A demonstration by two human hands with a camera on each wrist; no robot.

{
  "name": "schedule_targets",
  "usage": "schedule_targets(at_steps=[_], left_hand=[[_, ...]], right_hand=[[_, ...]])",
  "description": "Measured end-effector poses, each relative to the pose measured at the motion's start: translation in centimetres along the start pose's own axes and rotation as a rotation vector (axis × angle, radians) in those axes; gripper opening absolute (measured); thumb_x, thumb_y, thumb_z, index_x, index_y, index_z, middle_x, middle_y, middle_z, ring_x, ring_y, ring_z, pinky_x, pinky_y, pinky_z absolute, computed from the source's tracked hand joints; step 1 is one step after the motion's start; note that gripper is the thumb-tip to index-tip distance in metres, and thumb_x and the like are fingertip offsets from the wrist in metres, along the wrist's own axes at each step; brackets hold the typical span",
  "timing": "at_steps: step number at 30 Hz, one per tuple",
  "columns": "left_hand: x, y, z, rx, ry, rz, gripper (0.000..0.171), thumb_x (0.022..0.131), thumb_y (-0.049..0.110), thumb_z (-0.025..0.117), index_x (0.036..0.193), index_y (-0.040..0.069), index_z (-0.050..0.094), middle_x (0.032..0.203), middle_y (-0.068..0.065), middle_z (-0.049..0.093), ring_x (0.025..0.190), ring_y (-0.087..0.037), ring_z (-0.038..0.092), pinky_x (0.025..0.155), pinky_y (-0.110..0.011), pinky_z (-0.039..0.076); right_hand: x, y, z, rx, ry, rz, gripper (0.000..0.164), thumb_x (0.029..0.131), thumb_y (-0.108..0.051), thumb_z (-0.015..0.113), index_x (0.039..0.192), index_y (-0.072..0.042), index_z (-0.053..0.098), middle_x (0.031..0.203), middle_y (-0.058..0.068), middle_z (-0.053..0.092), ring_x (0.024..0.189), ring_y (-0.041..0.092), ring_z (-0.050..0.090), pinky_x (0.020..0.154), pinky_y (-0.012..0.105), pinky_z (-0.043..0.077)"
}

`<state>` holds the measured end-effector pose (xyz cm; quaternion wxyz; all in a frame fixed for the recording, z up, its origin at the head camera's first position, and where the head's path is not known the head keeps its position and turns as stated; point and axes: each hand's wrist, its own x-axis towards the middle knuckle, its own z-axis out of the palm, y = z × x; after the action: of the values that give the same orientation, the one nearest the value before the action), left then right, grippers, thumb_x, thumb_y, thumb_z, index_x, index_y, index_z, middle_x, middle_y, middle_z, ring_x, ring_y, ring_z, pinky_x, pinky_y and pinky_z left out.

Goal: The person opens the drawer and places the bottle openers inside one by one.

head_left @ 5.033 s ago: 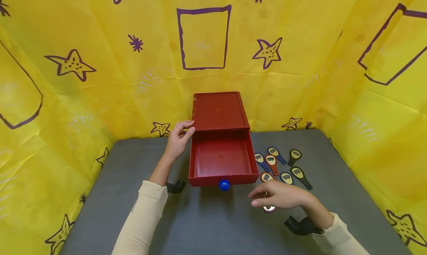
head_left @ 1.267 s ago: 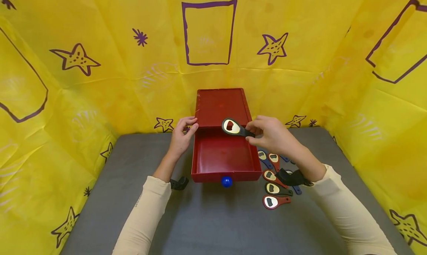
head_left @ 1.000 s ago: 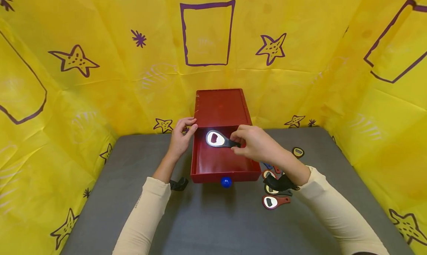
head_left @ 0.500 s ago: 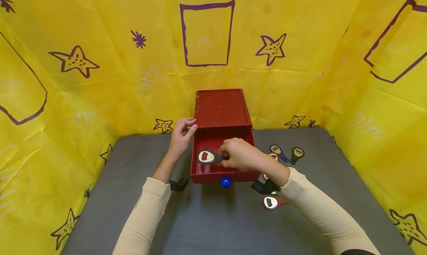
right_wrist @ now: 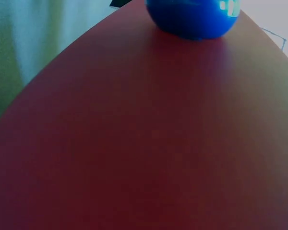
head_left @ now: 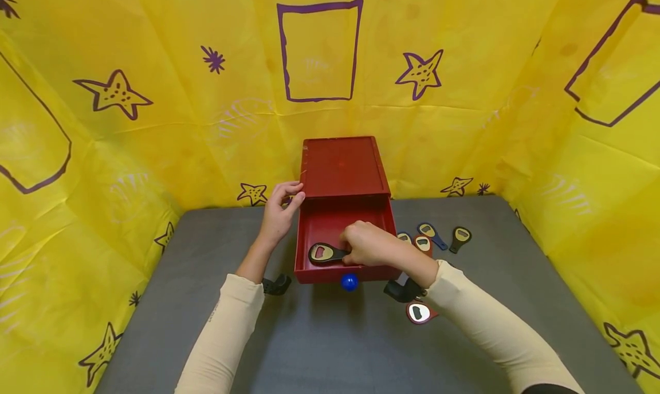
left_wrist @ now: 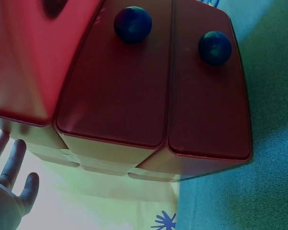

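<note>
My right hand [head_left: 368, 244] pinches the handle of a black bottle opener [head_left: 326, 254] down inside the pulled-out red drawer [head_left: 314, 229], near its front. The opener's metal head points left; whether it touches the drawer's bottom I cannot tell. My left hand [head_left: 278, 215] rests its fingertips at the left side of the red drawer unit [head_left: 340, 165], fingers fairly straight. The left wrist view shows that hand's fingers [left_wrist: 13, 160] beside the unit. A blue round knob [head_left: 349, 282] sits on the drawer's front; the right wrist view is filled by a red surface with a blue knob [right_wrist: 194, 17].
Several bottle openers lie on the grey table [head_left: 319, 348] right of the drawer, among them a blue one [head_left: 432, 235], a black one [head_left: 460, 239] and a red one [head_left: 420, 312]. My right forearm hides some. Lower closed drawers [left_wrist: 115, 86] show in the left wrist view. Yellow cloth [head_left: 206, 148] surrounds the table.
My right hand, earlier low over the openers, has brought a black bottle opener left over the drawer and lowered it inside. My left hand has stayed at the unit's side.
</note>
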<state>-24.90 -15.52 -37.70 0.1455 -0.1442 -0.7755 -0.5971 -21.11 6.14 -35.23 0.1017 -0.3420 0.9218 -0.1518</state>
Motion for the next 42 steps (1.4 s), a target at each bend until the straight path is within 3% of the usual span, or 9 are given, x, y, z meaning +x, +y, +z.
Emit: schedule_targets(at_steps=[3, 7, 12, 16, 23, 29, 33, 37, 42], left_hand=[[0.0, -0.2, 0.1, 0.0, 0.005, 0.011, 0.029, 0.095, 0.006, 0.06, 0.118, -0.012, 0.06, 0.13, -0.028, 0.052, 0.122, -0.037, 0.048, 0.099, -0.042, 0.042], [0.1, -1.2, 0.3, 0.013, 0.008, 0.008, 0.028, 0.095, 0.006, 0.06, 0.119, -0.009, 0.061, 0.131, -0.025, 0.053, 0.122, -0.034, 0.049, 0.096, -0.03, 0.043], [0.7, -3.7, 0.5, 0.005, 0.011, 0.001, 0.029, 0.095, 0.012, 0.061, 0.12, -0.003, 0.063, 0.132, -0.019, 0.053, 0.122, -0.028, 0.049, 0.095, -0.024, 0.042], [0.7, -4.1, 0.5, 0.003, 0.022, 0.023, 0.028, 0.095, 0.015, 0.062, 0.118, -0.002, 0.064, 0.13, -0.017, 0.055, 0.12, -0.026, 0.051, 0.094, -0.024, 0.044], [0.7, -4.1, 0.5, 0.002, 0.025, 0.029, 0.028, 0.095, 0.016, 0.063, 0.118, -0.001, 0.064, 0.129, -0.016, 0.055, 0.118, -0.024, 0.051, 0.093, -0.022, 0.045], [0.8, -3.9, 0.4, -0.007, 0.026, 0.002, 0.028, 0.095, 0.012, 0.063, 0.118, -0.004, 0.063, 0.131, -0.018, 0.054, 0.121, -0.027, 0.049, 0.094, -0.025, 0.043], [0.5, -2.2, 0.3, -0.002, 0.02, -0.009, 0.029, 0.095, 0.008, 0.06, 0.119, -0.009, 0.061, 0.132, -0.023, 0.052, 0.123, -0.032, 0.048, 0.096, -0.032, 0.042], [0.0, -0.3, 0.1, 0.006, 0.015, -0.013, 0.029, 0.096, 0.007, 0.059, 0.119, -0.011, 0.06, 0.132, -0.025, 0.052, 0.121, -0.033, 0.048, 0.097, -0.037, 0.043], [-0.1, -0.1, 0.1, -0.001, 0.009, -0.004, 0.029, 0.096, 0.007, 0.059, 0.119, -0.011, 0.06, 0.132, -0.026, 0.051, 0.122, -0.033, 0.048, 0.098, -0.04, 0.042]], right_hand=[[-0.1, 0.2, 0.2, 0.018, 0.005, -0.002, 0.009, 0.08, -0.02, 0.076, 0.078, -0.012, 0.072, 0.066, -0.003, 0.063, 0.066, 0.013, 0.052, 0.062, 0.025, 0.044], [-0.8, 0.5, 0.0, 0.058, 0.057, -0.026, 0.014, 0.083, -0.024, 0.076, 0.088, -0.011, 0.075, 0.077, -0.002, 0.069, 0.071, 0.01, 0.057, 0.067, 0.024, 0.048], [-2.8, 1.2, -1.8, 0.12, 0.153, -0.082, 0.025, 0.086, -0.026, 0.074, 0.101, -0.007, 0.075, 0.091, 0.002, 0.072, 0.08, 0.013, 0.063, 0.073, 0.026, 0.052], [-4.2, 2.4, -3.5, 0.152, 0.22, -0.09, 0.025, 0.088, -0.025, 0.072, 0.104, -0.006, 0.074, 0.095, 0.003, 0.071, 0.085, 0.015, 0.063, 0.075, 0.029, 0.053], [-6.3, 6.0, -6.0, 0.28, 0.287, 0.083, 0.024, 0.092, -0.029, 0.068, 0.105, -0.01, 0.073, 0.097, 0.004, 0.072, 0.084, 0.018, 0.061, 0.074, 0.032, 0.052], [-7.6, 10.0, -7.0, 0.257, 0.375, 0.206, 0.031, 0.095, -0.031, 0.063, 0.108, -0.004, 0.072, 0.1, 0.013, 0.073, 0.089, 0.024, 0.065, 0.078, 0.036, 0.052], [-8.0, 12.9, -6.6, 0.259, 0.463, 0.305, 0.038, 0.097, -0.033, 0.059, 0.109, 0.001, 0.07, 0.095, 0.018, 0.072, 0.081, 0.025, 0.064, 0.069, 0.031, 0.05], [-8.1, 15.5, -5.5, 0.273, 0.568, 0.411, 0.043, 0.098, -0.037, 0.057, 0.108, 0.003, 0.07, 0.089, 0.019, 0.07, 0.071, 0.017, 0.06, 0.062, 0.026, 0.048], [-8.5, 18.2, -3.8, 0.284, 0.615, 0.509, 0.047, 0.098, -0.039, 0.055, 0.105, 0.004, 0.07, 0.09, 0.023, 0.071, 0.066, 0.006, 0.057, 0.06, 0.023, 0.046]])
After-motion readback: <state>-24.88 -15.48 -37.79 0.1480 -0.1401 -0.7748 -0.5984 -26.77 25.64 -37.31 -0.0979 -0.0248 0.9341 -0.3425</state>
